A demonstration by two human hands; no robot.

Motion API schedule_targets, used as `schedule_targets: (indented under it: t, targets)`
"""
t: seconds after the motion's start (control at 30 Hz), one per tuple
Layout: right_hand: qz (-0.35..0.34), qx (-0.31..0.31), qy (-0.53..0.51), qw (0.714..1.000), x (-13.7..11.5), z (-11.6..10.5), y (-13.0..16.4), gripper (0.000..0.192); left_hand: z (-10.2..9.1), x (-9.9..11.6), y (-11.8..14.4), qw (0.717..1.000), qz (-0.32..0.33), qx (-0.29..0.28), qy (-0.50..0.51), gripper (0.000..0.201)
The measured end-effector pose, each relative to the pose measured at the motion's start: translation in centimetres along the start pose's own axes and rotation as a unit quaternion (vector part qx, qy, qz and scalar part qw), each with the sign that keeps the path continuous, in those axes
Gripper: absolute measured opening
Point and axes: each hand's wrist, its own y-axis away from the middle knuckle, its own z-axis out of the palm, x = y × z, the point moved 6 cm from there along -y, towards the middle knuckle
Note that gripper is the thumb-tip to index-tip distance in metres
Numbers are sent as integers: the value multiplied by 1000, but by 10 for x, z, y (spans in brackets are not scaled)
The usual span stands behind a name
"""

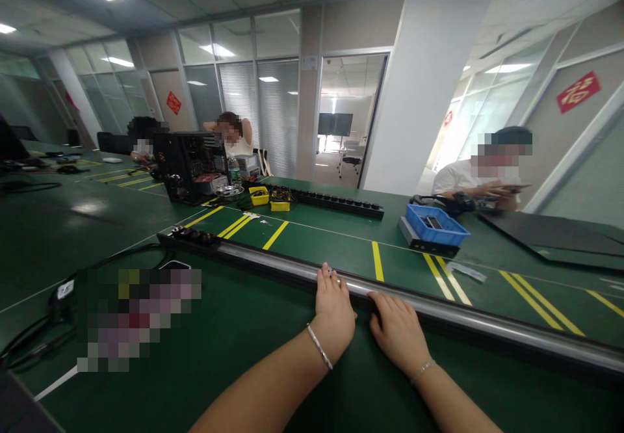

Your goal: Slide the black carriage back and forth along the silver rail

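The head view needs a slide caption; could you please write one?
Left hand on a long silvery bar, right hand at its near edge, green table beneath.

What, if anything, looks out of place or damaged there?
A pale strip lies askew on the green table near the blue tray, like a stray scrap. The black computer case stands with its side open. I see no damage along the visible long bar.

So, the tally: two hands (335,306) (400,332), two bracelets (319,347) (422,371) and one long metal bar (359,287) across the desk (234,332). Toward the far edge it's two yellow bins (257,199) (280,207), one blue bin (446,236), one computer case (176,171), one socket strip (336,203). Three other people (234,132) (502,157) (144,144) past that edge.
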Motion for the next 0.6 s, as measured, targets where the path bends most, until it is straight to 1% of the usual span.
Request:
schedule_targets:
  t: [0.23,0.3,0.43,0.6]
  targets:
    - [2,1,9,1000,1,0,0,33,-1,-19,-3,998,-23,-52,24,81]
    - [3,-1,8,1000,2,1,0,33,-1,-23,-3,997,-25,-65,42,81]
    - [2,-1,5,1000,2,2,0,31,-7,-27,-1,995,-30,-66,72,78]
    - [7,-5,4,1000,2,2,0,31,-7,-33,0,987,-48,-118,95,76]
